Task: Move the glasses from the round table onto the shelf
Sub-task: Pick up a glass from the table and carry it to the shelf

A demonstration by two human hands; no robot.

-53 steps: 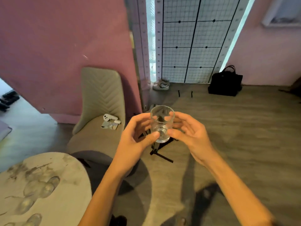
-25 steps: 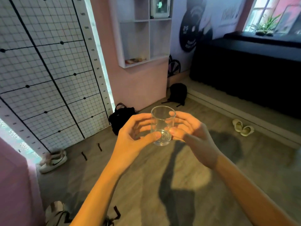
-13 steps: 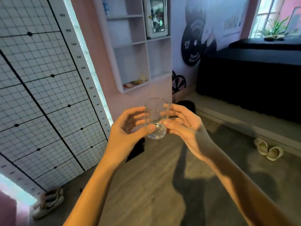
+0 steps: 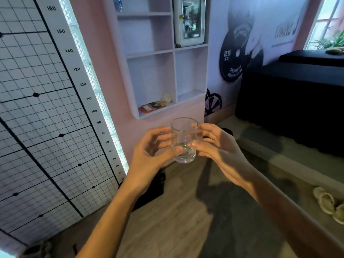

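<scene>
A clear, empty drinking glass [image 4: 183, 135] is held upright in mid-air between both hands. My left hand [image 4: 150, 153] grips it from the left, thumb on its lower front and fingers curled behind. My right hand [image 4: 219, 146] grips it from the right in the same way. Just above and beyond the glass, a white wall shelf [image 4: 134, 75] with several open compartments hangs on the pink wall. The round table is out of view.
The lowest left compartment holds an orange box [image 4: 151, 107] and a small pale object [image 4: 167, 97]. A glass-fronted cabinet [image 4: 189, 21] sits in the upper right compartment. A black bag [image 4: 149, 190] lies on the floor under my left forearm, slippers [image 4: 327, 202] at right, a black-draped bench [image 4: 297, 101] beyond.
I have turned from the round table and chair towards the shelf wall and come closer; the shelf now looms just above the glass. Both hands keep the same grip on the glass.
</scene>
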